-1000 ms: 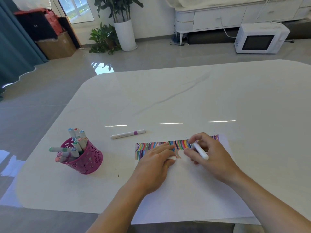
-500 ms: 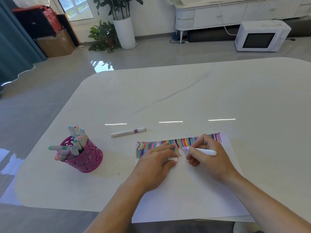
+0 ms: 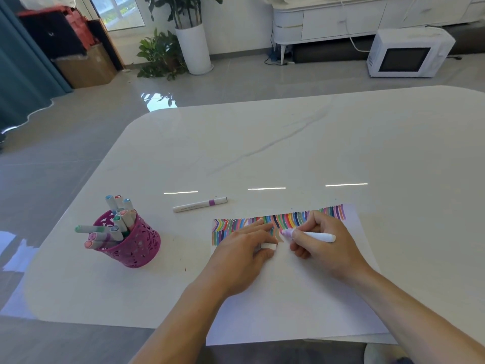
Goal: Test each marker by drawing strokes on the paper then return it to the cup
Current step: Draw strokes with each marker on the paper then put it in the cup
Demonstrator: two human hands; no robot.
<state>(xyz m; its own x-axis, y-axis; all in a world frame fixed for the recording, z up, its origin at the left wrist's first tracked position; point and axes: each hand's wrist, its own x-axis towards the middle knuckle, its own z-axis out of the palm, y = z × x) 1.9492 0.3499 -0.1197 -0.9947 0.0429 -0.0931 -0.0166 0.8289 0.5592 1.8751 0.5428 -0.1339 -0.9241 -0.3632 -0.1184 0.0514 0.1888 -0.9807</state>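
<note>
A white sheet of paper [image 3: 296,295] lies at the table's near edge, with rows of coloured strokes along its far side. My right hand [image 3: 324,243] grips a white marker [image 3: 313,235] whose uncapped pale purple tip points left and sits at the strokes. My left hand [image 3: 242,254] lies on the paper beside it, fingers stretched over the strokes, with a small white cap [image 3: 269,246] held at the thumb. A magenta perforated cup [image 3: 131,240] with several capped markers stands to the left. Another white marker with a purple band [image 3: 200,204] lies on the table beyond the paper.
The white marble table [image 3: 288,148] stretches far and right of the paper. On the floor beyond stand a potted plant [image 3: 193,35], a cardboard box [image 3: 84,65], a white microwave [image 3: 409,53] and a low white cabinet [image 3: 367,17].
My right hand turned the marker from steep to lying nearly level, tip pointing left, and brought the tip onto the paper by my left fingers. My left hand stayed in place.
</note>
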